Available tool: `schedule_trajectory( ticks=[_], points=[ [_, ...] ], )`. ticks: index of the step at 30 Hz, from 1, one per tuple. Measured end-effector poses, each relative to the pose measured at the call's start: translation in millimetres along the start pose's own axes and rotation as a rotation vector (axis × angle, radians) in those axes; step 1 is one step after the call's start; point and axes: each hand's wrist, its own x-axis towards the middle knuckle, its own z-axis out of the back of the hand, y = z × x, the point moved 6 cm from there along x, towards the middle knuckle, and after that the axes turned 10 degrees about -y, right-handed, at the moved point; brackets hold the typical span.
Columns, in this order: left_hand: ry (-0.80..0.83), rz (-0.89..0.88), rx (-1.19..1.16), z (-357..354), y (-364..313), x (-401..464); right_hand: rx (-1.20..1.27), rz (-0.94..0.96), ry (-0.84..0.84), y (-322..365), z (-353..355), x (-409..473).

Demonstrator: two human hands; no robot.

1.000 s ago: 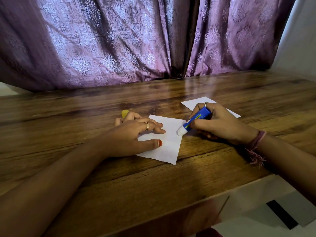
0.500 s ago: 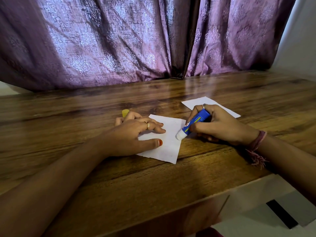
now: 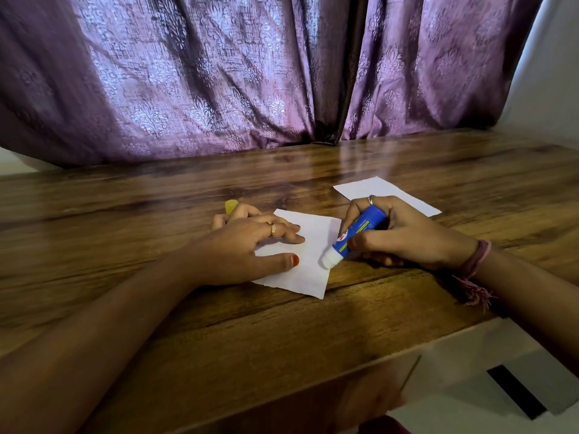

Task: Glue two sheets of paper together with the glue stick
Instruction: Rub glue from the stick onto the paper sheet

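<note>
Glue stick (image 3: 354, 236) gripped in right hand (image 3: 407, 238), white tip on near sheet's (image 3: 300, 270) right edge, mid-surface; left hand (image 3: 241, 249) flat on sheet, outer fingers curled round yellow cap (image 3: 231, 206). 2nd sheet (image 3: 376, 189) behind right hand.

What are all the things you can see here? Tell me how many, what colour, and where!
glue stick: 1, blue tube with white tip, held slanted in the right hand, tip on the right edge of the near paper sheet
near paper sheet: 1, white, flat on the table under the left hand
far paper sheet: 1, white, flat on the table behind the right hand
yellow cap: 1, yellow, tucked in the left hand's curled fingers
table: 1, brown wood
curtain: purple, patterned, hanging behind the table
left hand: 1, gold ring, rests on the near paper sheet
right hand: 1, silver ring, pink wrist thread, grips the glue stick
</note>
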Motion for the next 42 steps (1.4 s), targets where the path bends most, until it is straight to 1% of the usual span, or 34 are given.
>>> schedule_trajectory(
  ticks=[4,6,9,12,14,16,23,30,35,39,42],
  points=[
    [-0.029,0.011,0.024,-1.3,0.8,0.4,0.252,-0.051,-0.132,1.2,9.4,-1.4],
    [-0.049,0.017,0.042,-2.8,1.8,1.3,0.287,-0.108,-0.174,-3.6,14.5,-6.7],
    [-0.083,0.024,0.044,-5.1,1.6,2.0,0.298,-0.172,-0.185,-11.5,17.3,-17.1],
    [-0.132,0.037,0.044,-6.2,-0.7,2.8,0.377,-0.188,-0.172,-10.7,17.7,-21.8],
    [-0.152,0.046,0.050,-6.2,-2.4,3.1,0.349,-0.190,-0.204,-12.8,19.7,-20.4],
    [-0.160,0.053,0.048,-6.4,-3.3,2.8,0.264,-0.164,-0.243,-12.8,21.5,-16.9],
    [-0.153,0.062,0.051,-5.3,-4.3,3.7,0.049,-0.070,-0.231,-7.3,19.2,-7.2],
    [-0.170,0.065,0.058,-5.1,-2.7,4.7,-0.034,-0.046,-0.251,-7.4,18.7,-7.7],
    [-0.162,0.064,0.056,-5.3,-1.6,5.0,-0.070,-0.010,-0.174,-2.6,14.0,-10.8],
    [-0.154,0.064,0.061,-6.1,-1.9,5.2,-0.048,-0.038,-0.216,-4.6,16.3,-10.2],
    [-0.154,0.062,0.069,-6.1,-2.0,5.6,-0.058,-0.010,-0.192,-1.1,14.1,-11.6]
  ],
)
